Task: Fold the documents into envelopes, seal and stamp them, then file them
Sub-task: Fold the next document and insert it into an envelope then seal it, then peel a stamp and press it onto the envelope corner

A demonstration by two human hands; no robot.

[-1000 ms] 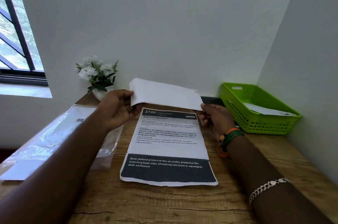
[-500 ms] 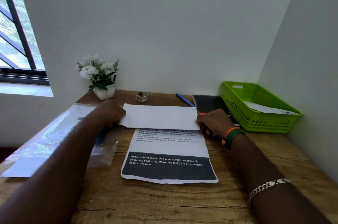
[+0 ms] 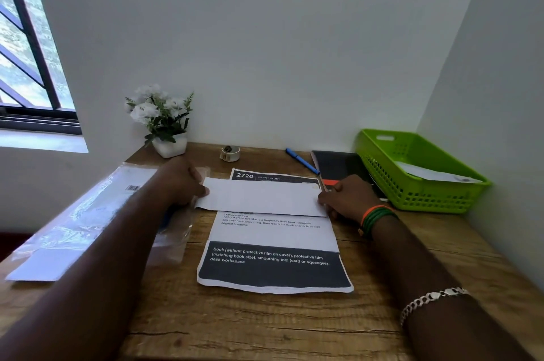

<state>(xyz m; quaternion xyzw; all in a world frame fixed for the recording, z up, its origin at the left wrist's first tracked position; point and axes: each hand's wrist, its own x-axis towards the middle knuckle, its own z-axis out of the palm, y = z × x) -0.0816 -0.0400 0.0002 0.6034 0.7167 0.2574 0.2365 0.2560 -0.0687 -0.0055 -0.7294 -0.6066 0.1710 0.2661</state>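
A printed document [image 3: 273,234] with a dark band at its near end lies flat on the wooden desk [image 3: 265,325]. A white envelope [image 3: 262,197] lies crosswise over its upper part, just below the "2720" header. My left hand [image 3: 182,184] holds the envelope's left end with the thumb on its edge. My right hand [image 3: 350,195] holds the right end. A green basket [image 3: 412,192] at the right holds another white envelope [image 3: 426,173].
A clear plastic pack [image 3: 88,213] of white sheets lies at the left under my forearm. Along the back wall stand a potted white flower [image 3: 164,122], a small tape roll [image 3: 230,153], a blue pen [image 3: 301,160] and a black notebook [image 3: 338,163]. Walls close in behind and on the right.
The envelope came down from the air onto the document, then slid a little toward me, uncovering the header. Both hands stayed on its ends.
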